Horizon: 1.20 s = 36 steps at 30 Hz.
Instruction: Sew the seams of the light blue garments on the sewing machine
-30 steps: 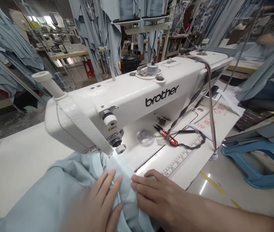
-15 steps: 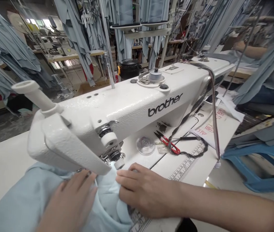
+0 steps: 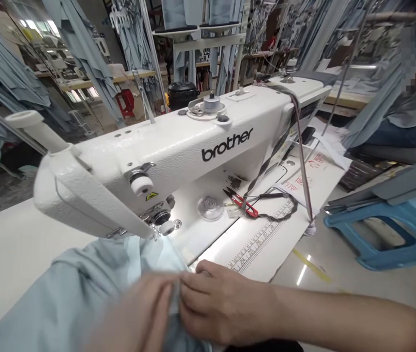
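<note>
A light blue cloth (image 3: 98,274) lies bunched on the sewing machine table, its far edge under the needle area of a white sewing machine (image 3: 178,146). My left hand (image 3: 130,313), blurred by motion, reaches over the cloth with its fingers drawn together, their tips meeting my right hand's fingertips at the cloth's near right part. With curled fingers, my right hand (image 3: 226,303) grips the cloth's right side in front of the machine. The cloth between my fingertips is mostly hidden.
Red thread snips (image 3: 242,203), a clear plastic bobbin-like disc (image 3: 210,208) and a dark braided cord (image 3: 284,215) lie on the table beyond my right hand. A printed ruler (image 3: 257,247) runs along it. A blue stool (image 3: 387,234) stands at right.
My left hand has moved from flat beside the presser area towards my right hand. More cloth shows by the needle, and the view has shifted so the machine sits further left.
</note>
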Tool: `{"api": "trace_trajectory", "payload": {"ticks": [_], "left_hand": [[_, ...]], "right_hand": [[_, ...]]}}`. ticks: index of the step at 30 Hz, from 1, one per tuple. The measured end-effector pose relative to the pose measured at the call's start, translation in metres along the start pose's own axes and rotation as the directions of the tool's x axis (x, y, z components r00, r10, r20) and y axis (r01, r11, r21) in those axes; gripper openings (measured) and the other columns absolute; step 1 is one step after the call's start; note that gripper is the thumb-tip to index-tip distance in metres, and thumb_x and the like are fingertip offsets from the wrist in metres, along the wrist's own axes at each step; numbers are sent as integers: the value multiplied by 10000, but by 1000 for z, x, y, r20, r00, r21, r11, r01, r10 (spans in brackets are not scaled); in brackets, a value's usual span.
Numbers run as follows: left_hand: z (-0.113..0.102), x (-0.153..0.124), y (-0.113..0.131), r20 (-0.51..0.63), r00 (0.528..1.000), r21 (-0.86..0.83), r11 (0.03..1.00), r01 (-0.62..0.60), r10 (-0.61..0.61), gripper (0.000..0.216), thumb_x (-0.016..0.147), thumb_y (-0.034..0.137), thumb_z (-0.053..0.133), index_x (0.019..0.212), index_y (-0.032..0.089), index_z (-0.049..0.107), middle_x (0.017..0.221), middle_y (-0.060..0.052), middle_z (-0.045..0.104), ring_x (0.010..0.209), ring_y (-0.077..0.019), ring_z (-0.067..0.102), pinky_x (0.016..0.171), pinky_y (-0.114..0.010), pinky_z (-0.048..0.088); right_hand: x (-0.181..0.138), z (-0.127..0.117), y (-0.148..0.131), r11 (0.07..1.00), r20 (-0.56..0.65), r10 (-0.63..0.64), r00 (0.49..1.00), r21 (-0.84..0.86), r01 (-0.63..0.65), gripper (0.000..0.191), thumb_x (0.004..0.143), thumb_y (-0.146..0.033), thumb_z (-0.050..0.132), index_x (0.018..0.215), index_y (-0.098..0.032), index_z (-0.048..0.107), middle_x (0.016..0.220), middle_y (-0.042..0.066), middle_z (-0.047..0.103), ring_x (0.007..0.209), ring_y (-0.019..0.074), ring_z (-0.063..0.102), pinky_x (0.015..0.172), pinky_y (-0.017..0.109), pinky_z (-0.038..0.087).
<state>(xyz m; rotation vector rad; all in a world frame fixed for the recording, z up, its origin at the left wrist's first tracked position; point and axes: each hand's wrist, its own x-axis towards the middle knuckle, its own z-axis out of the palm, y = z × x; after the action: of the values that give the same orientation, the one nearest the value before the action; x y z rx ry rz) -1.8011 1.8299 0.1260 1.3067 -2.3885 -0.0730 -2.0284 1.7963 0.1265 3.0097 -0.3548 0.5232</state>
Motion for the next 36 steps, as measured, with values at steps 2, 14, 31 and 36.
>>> {"api": "trace_trajectory", "payload": {"ticks": [2,14,31,36], "left_hand": [[3,18,-5,-67,997,156,988,-13,24,339,998,355,332,1198,183,544,1101,-61,694,979,-154,692,786,-271,593],[-6,17,-27,164,882,544,706,-454,441,410,967,206,304,1170,62,631,1248,-114,664,1141,-270,642,858,-358,552],[-18,21,-21,-1,945,326,894,-308,326,328,981,330,359,1071,217,653,1226,21,682,1109,-136,655,871,-233,560],[-5,21,-14,67,945,442,839,-317,322,413,975,312,337,1255,130,579,1296,-71,640,1117,-188,656,851,-299,579]], "right_hand": [[-7,3,-11,998,-26,45,999,-52,-46,201,997,-138,409,1066,-91,592,1053,149,616,1111,302,542,778,385,426],[-17,-7,-16,988,41,152,988,-26,-151,221,975,-145,385,1073,-94,576,1236,209,589,1198,291,524,908,381,450],[-18,-3,-8,920,-43,332,942,236,-313,223,945,-68,372,1055,-119,559,1069,150,671,1171,199,554,908,340,448],[-15,-7,-8,965,78,201,977,158,-211,206,1000,-97,376,1050,-104,576,1104,158,634,1160,225,537,896,358,461]]}}
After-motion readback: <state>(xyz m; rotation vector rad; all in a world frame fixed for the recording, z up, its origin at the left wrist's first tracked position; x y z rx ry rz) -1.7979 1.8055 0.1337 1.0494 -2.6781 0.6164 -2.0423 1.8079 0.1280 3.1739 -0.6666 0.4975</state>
